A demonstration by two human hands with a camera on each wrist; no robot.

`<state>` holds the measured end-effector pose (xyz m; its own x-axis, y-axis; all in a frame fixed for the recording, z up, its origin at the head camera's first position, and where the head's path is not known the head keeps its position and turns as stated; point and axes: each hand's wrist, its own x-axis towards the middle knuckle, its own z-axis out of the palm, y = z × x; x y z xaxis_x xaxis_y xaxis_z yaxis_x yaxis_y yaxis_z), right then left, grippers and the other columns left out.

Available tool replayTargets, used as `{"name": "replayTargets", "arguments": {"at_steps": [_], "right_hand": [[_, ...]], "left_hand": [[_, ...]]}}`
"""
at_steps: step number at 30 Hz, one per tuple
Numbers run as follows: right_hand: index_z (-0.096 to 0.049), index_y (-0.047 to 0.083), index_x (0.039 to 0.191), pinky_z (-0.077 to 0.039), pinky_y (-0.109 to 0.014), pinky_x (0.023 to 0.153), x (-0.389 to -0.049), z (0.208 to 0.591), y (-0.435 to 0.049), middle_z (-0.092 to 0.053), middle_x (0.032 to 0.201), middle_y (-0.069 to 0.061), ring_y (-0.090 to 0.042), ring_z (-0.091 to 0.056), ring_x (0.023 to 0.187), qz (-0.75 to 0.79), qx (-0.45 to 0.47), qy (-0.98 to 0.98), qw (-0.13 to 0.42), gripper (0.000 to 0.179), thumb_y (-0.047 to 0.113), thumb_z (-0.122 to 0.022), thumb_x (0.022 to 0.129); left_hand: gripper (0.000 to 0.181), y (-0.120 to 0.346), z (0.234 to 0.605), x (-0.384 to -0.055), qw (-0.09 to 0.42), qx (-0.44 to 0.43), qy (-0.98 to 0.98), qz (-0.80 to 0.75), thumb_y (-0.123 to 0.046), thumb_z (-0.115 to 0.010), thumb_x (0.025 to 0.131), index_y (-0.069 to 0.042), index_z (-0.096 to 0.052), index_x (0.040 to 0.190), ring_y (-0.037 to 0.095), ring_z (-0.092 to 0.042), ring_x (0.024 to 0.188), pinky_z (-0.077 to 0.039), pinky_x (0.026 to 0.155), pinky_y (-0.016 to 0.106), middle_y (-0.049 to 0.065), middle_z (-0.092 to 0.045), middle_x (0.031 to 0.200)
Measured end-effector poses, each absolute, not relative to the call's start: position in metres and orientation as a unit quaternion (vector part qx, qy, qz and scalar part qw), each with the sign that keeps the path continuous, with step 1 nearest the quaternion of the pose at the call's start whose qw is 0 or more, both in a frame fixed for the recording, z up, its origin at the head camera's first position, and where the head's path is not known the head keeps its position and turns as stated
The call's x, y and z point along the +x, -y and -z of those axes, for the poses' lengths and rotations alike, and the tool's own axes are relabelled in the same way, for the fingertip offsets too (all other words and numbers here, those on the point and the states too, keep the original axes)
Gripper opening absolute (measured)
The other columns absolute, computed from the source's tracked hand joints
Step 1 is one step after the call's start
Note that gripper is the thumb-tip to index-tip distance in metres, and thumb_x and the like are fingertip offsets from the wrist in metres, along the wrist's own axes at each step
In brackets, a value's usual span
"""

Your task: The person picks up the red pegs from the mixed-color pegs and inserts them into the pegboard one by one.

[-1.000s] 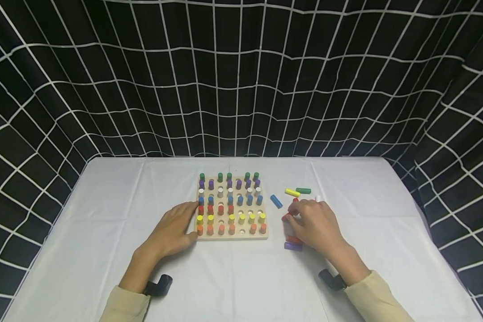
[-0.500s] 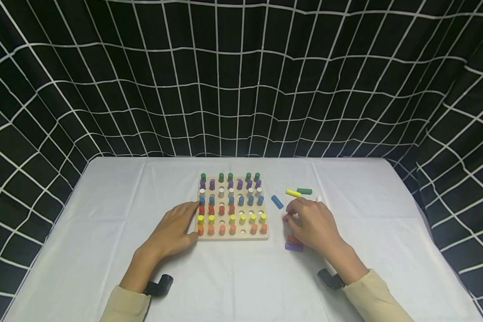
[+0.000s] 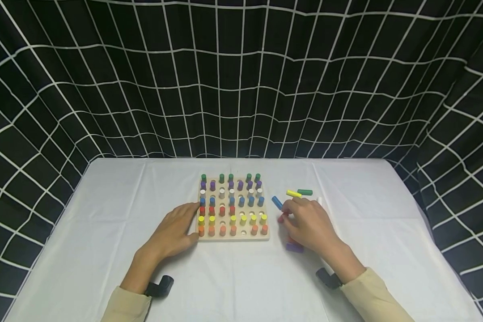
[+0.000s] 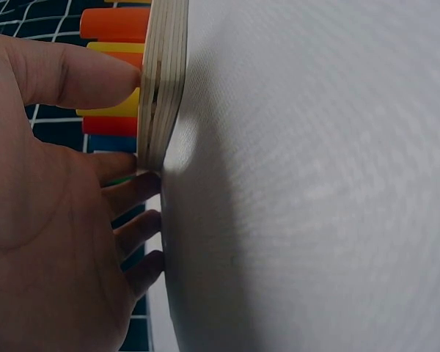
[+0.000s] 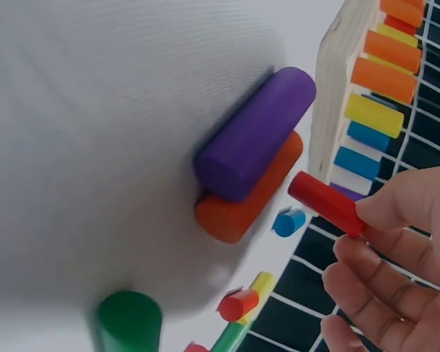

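Note:
My left hand (image 3: 171,230) rests against the left edge of a wooden pegboard (image 3: 247,239), thumb and fingertips touching its side with fingers fairly straight. Upright pegs stand in colour rows, from green at the back to orange in front; some holes show bare. To the right of the board, my right hand (image 3: 311,226) pinches a red peg (image 5: 326,202) between thumb and index finger, just above the cloth. A purple peg (image 5: 257,136) and an orange peg (image 5: 253,194) lie side by side near that hand, partly hidden under it in the head view.
Loose blue (image 3: 277,202), yellow (image 3: 294,193), green (image 3: 305,192) and white (image 3: 319,200) pegs lie beyond the right hand. Another red peg (image 5: 238,304) shows in the right wrist view. White cloth (image 3: 233,281) covers the table; a dark curtain with white grid lines (image 3: 241,89) surrounds it.
My right hand has picked up the red peg and shifted slightly left with it, covering more of the purple and orange pegs. My left hand stays at the board's edge.

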<state>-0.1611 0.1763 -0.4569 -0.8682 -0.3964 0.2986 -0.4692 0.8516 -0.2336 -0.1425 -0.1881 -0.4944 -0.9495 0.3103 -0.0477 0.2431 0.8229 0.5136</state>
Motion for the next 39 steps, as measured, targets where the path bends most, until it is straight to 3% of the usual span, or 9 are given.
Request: {"name": "replayTargets", "arguments": {"at_steps": [7, 15, 27, 39], "right_hand": [[-0.075, 0.011, 0.093, -0.059, -0.045, 0.077, -0.164, 0.455, -0.168, -0.077, 0.086, -0.001, -0.023, -0.07, 0.083, -0.158, 0.238, 0.95, 0.127, 0.007, 0.013, -0.078, 0.087], [-0.077, 0.009, 0.094, -0.057, -0.038, 0.072, -0.163, 0.453, -0.158, -0.072, 0.081, -0.002, -0.016, -0.062, 0.075, -0.152, 0.251, 0.947, 0.127, 0.007, 0.01, -0.077, 0.087], [-0.075, 0.012, 0.091, -0.059, -0.045, 0.083, -0.168, 0.447, -0.146, -0.068, 0.077, 0.001, -0.017, -0.06, 0.072, -0.149, 0.277, 0.94, 0.135, 0.007, 0.008, -0.073, 0.086], [-0.077, 0.011, 0.095, -0.051, -0.036, 0.073, -0.171, 0.441, -0.138, -0.074, 0.084, -0.002, -0.018, -0.062, 0.075, -0.147, 0.274, 0.941, 0.132, 0.01, 0.01, -0.073, 0.087]], "left_hand": [[0.084, 0.189, 0.495, -0.143, 0.062, 0.146, -0.953, -0.258, -0.028, -0.059, 0.09, -0.006, -0.033, 0.166, 0.038, -0.032, 0.161, -0.027, 0.134, 0.059, 0.016, -0.039, 0.17], [0.084, 0.188, 0.494, -0.143, 0.062, 0.148, -0.954, -0.253, -0.028, -0.059, 0.089, -0.005, -0.033, 0.166, 0.038, -0.033, 0.161, -0.027, 0.134, 0.059, 0.016, -0.04, 0.17], [0.084, 0.188, 0.494, -0.144, 0.068, 0.15, -0.955, -0.248, -0.03, -0.059, 0.091, -0.006, -0.032, 0.166, 0.037, -0.032, 0.161, -0.027, 0.134, 0.058, 0.016, -0.039, 0.17], [0.084, 0.186, 0.495, -0.144, 0.067, 0.148, -0.955, -0.248, -0.03, -0.06, 0.09, -0.006, -0.033, 0.166, 0.037, -0.033, 0.161, -0.028, 0.134, 0.059, 0.015, -0.04, 0.17]]}}
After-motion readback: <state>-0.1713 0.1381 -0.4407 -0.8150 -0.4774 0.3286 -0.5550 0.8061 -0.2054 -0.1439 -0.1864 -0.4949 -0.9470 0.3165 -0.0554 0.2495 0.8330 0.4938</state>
